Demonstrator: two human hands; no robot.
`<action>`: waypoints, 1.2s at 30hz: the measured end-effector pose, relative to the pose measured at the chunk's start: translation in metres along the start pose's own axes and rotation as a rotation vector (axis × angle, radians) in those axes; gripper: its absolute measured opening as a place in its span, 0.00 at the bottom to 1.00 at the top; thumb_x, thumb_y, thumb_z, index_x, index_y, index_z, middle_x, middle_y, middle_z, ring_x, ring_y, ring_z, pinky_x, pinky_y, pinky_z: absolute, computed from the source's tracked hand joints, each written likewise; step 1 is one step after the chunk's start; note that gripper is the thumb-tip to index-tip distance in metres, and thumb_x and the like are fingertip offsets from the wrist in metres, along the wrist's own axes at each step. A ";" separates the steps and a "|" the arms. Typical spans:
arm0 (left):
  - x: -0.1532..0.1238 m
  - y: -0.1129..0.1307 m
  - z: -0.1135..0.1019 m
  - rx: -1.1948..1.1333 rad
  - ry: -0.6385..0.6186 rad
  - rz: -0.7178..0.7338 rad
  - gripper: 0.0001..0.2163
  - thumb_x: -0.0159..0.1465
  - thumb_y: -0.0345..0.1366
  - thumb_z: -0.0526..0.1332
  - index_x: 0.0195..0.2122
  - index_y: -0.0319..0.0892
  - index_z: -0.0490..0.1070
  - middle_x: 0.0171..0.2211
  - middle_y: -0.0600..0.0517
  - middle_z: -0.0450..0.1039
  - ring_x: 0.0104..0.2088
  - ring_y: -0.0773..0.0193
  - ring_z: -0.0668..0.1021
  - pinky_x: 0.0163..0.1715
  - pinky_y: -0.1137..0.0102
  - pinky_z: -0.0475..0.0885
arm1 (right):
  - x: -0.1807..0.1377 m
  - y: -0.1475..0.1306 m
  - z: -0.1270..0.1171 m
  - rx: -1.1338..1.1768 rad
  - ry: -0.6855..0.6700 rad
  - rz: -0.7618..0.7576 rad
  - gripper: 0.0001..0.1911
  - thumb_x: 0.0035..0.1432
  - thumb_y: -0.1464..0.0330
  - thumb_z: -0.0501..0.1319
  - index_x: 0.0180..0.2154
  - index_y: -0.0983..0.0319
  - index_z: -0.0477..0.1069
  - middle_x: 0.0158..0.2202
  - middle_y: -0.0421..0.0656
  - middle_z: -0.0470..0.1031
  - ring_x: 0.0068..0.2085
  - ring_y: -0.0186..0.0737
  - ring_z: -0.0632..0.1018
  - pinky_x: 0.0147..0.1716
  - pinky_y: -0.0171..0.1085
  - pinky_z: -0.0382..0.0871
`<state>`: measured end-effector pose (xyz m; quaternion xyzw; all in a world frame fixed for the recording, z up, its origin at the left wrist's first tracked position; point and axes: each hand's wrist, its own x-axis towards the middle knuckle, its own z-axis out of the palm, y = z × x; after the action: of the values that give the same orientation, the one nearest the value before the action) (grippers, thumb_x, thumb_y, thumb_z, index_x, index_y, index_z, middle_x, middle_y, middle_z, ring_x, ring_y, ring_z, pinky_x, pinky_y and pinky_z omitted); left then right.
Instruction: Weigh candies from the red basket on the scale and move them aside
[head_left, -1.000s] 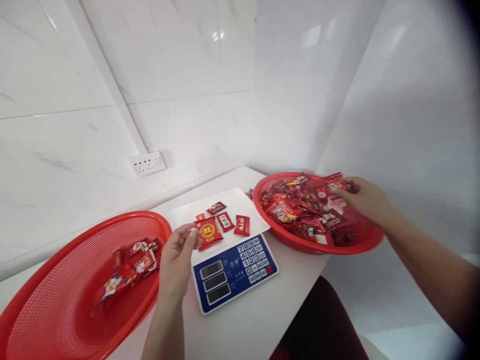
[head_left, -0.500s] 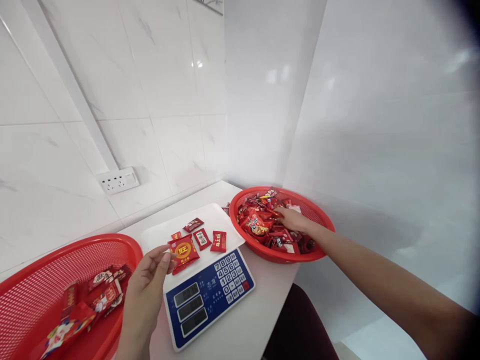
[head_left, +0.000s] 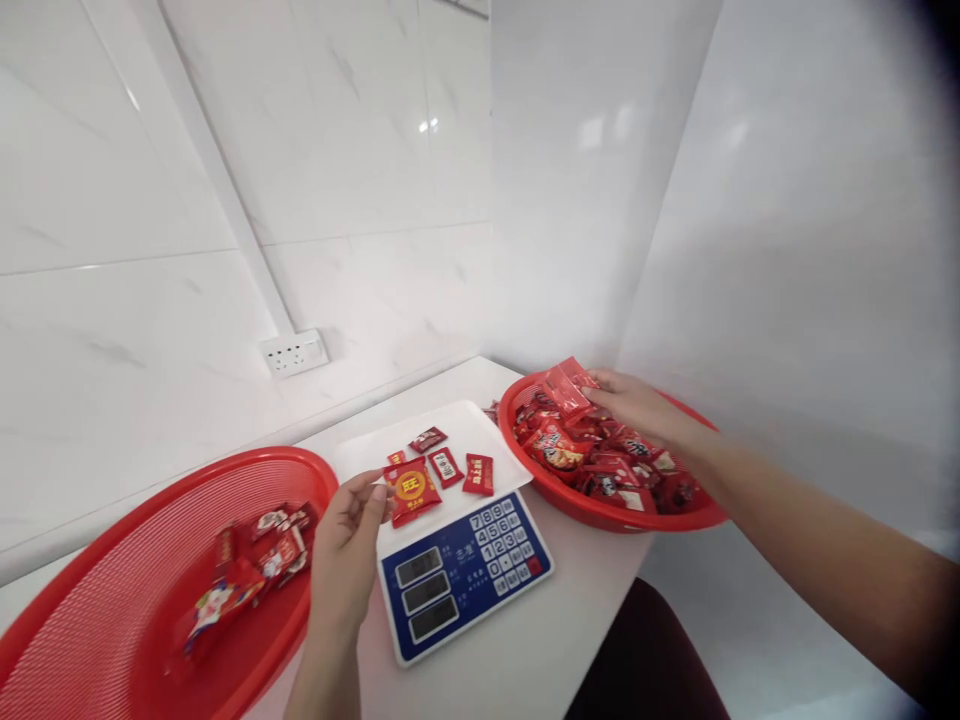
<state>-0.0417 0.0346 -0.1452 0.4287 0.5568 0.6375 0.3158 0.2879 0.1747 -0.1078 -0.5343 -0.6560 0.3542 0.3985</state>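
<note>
White marbled tiles behind; right hand pinches a shiny red plastic packet above the heaped round red mesh basket! Left hand's fingertips, narrowed, meet a square red-and-gold packet, grip unclear; four smaller sweets share the scale.

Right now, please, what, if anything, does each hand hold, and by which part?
The right hand holds a red packet by its right side; whether the left hand grips the yellow-circled packet is unclear.

On the tabletop, a scale stands between left basket and right basket; packets lie on the scale's tray and in both baskets
</note>
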 end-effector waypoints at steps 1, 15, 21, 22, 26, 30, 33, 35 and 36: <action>-0.001 0.000 0.000 0.002 0.006 0.013 0.20 0.53 0.49 0.63 0.42 0.41 0.70 0.32 0.50 0.74 0.34 0.62 0.75 0.38 0.64 0.71 | 0.000 -0.006 0.008 -0.008 -0.022 -0.031 0.15 0.56 0.66 0.52 0.46 0.56 0.69 0.41 0.41 0.78 0.42 0.43 0.77 0.41 0.41 0.72; 0.001 0.001 -0.011 0.023 0.057 0.014 0.21 0.53 0.49 0.63 0.45 0.44 0.70 0.35 0.51 0.74 0.36 0.62 0.75 0.39 0.64 0.70 | -0.001 -0.010 0.012 -0.699 0.197 -0.278 0.26 0.58 0.66 0.52 0.59 0.60 0.58 0.58 0.48 0.64 0.58 0.48 0.65 0.56 0.48 0.59; 0.002 -0.005 -0.006 0.016 0.026 -0.032 0.21 0.52 0.50 0.64 0.43 0.45 0.71 0.34 0.52 0.75 0.36 0.63 0.75 0.40 0.66 0.70 | -0.020 0.023 0.024 -0.666 -0.332 -0.195 0.32 0.52 0.65 0.59 0.59 0.55 0.59 0.61 0.45 0.59 0.59 0.49 0.64 0.55 0.45 0.61; 0.002 -0.006 -0.005 0.013 0.024 -0.034 0.21 0.51 0.50 0.64 0.43 0.45 0.71 0.34 0.53 0.75 0.36 0.63 0.75 0.40 0.67 0.70 | -0.022 0.026 0.024 -0.659 -0.334 -0.189 0.29 0.52 0.67 0.59 0.57 0.53 0.60 0.60 0.44 0.61 0.57 0.48 0.66 0.54 0.44 0.62; 0.004 -0.008 -0.007 0.009 0.037 -0.028 0.21 0.51 0.50 0.64 0.43 0.46 0.72 0.35 0.52 0.75 0.36 0.63 0.76 0.39 0.67 0.70 | -0.018 0.028 -0.003 -0.666 -0.119 -0.203 0.24 0.56 0.70 0.54 0.55 0.52 0.63 0.57 0.43 0.65 0.54 0.44 0.69 0.51 0.41 0.64; 0.006 -0.010 -0.007 0.003 0.050 -0.041 0.21 0.51 0.51 0.65 0.42 0.46 0.72 0.35 0.52 0.75 0.36 0.62 0.76 0.40 0.66 0.70 | -0.014 0.023 -0.022 -0.948 0.075 -0.122 0.28 0.53 0.70 0.58 0.57 0.56 0.61 0.60 0.50 0.59 0.59 0.55 0.62 0.54 0.52 0.58; 0.006 -0.010 -0.004 0.029 0.027 -0.058 0.22 0.50 0.51 0.65 0.43 0.46 0.71 0.35 0.52 0.75 0.37 0.62 0.75 0.42 0.64 0.69 | -0.016 0.027 0.001 -0.993 -0.058 -0.149 0.32 0.53 0.64 0.60 0.59 0.56 0.58 0.63 0.50 0.53 0.62 0.56 0.56 0.56 0.53 0.55; 0.004 -0.009 -0.001 0.028 0.018 -0.077 0.23 0.49 0.52 0.65 0.42 0.45 0.71 0.34 0.52 0.75 0.37 0.61 0.75 0.43 0.63 0.70 | -0.018 0.033 0.026 -0.895 -0.227 -0.105 0.35 0.53 0.60 0.59 0.61 0.57 0.53 0.63 0.51 0.54 0.60 0.54 0.61 0.54 0.47 0.59; 0.004 -0.009 0.000 0.023 0.016 -0.083 0.24 0.48 0.53 0.65 0.42 0.44 0.71 0.34 0.51 0.75 0.37 0.61 0.76 0.43 0.62 0.70 | -0.018 0.036 0.038 -0.873 -0.265 -0.057 0.37 0.52 0.60 0.59 0.62 0.57 0.52 0.63 0.52 0.55 0.58 0.55 0.64 0.52 0.47 0.61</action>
<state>-0.0444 0.0394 -0.1532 0.4038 0.5839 0.6207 0.3329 0.2712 0.1616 -0.1588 -0.5839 -0.8037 0.0989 0.0584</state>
